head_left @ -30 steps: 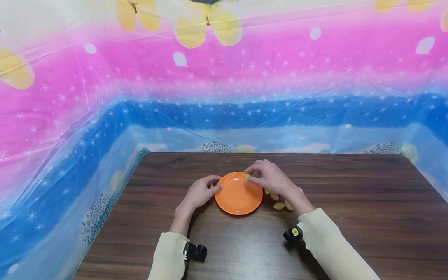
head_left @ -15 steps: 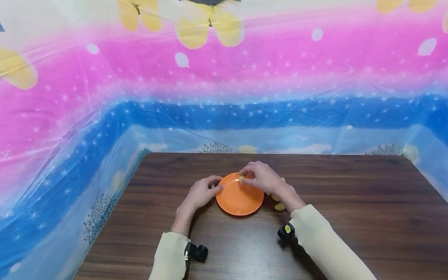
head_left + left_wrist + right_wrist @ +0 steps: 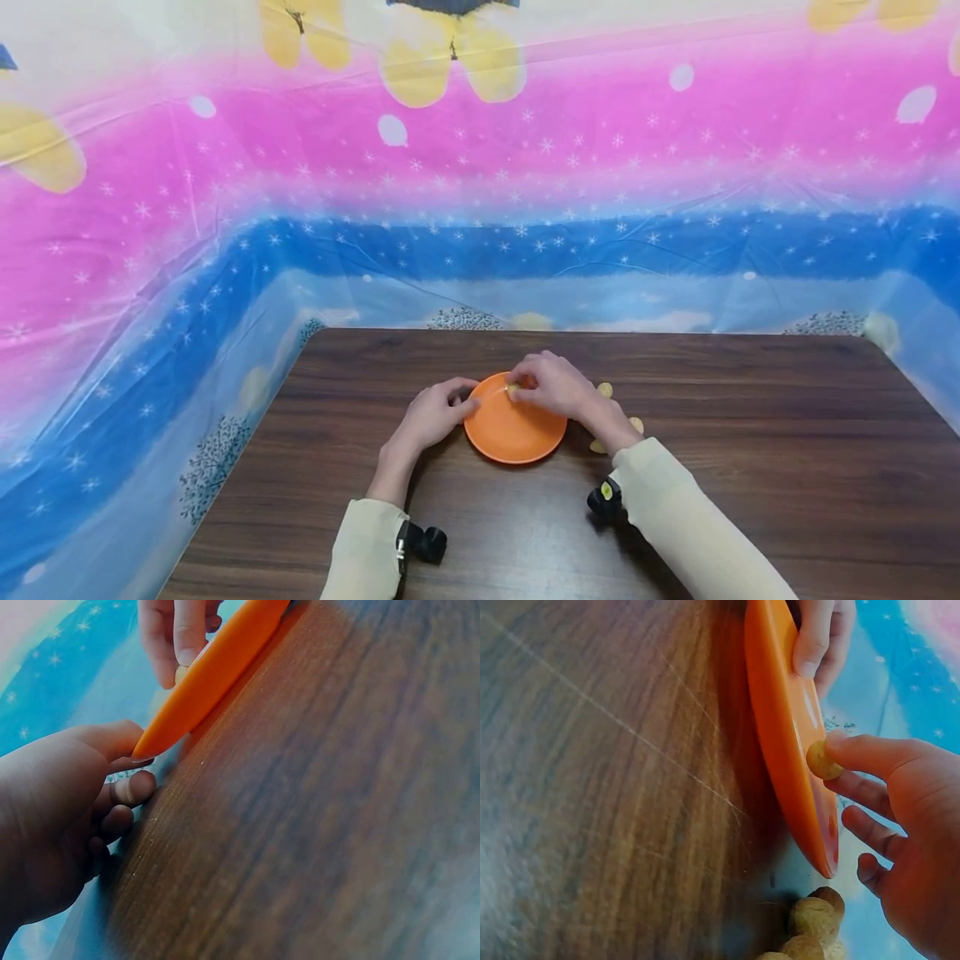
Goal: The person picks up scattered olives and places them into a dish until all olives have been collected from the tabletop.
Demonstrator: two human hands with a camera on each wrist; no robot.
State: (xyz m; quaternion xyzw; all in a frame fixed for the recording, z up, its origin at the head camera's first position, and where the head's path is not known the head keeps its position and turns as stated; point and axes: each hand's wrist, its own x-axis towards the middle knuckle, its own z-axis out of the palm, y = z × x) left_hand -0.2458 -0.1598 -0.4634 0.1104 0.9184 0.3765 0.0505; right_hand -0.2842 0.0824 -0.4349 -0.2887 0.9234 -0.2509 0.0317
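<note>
An orange round plate (image 3: 516,437) lies on the brown wooden table. Its left rim is pinched by my left hand (image 3: 433,412), thumb on top and forefinger at the edge, as the left wrist view shows. My right hand (image 3: 555,385) is over the far part of the plate. Between its thumb and forefinger it pinches a small tan, oval, nut-like piece (image 3: 823,760), close to the plate's surface. Whether the piece touches the plate I cannot tell. The other right fingers are loosely bent and hold nothing.
Several more tan oval pieces (image 3: 814,919) lie on the table just right of the plate, partly hidden by my right forearm in the head view. The table (image 3: 750,467) has its far edge against a pink and blue patterned cloth (image 3: 480,242).
My right hand has moved left and slightly nearer over the plate with the tan piece in its fingers. More loose pieces show behind the wrist. The left hand has stayed on the rim.
</note>
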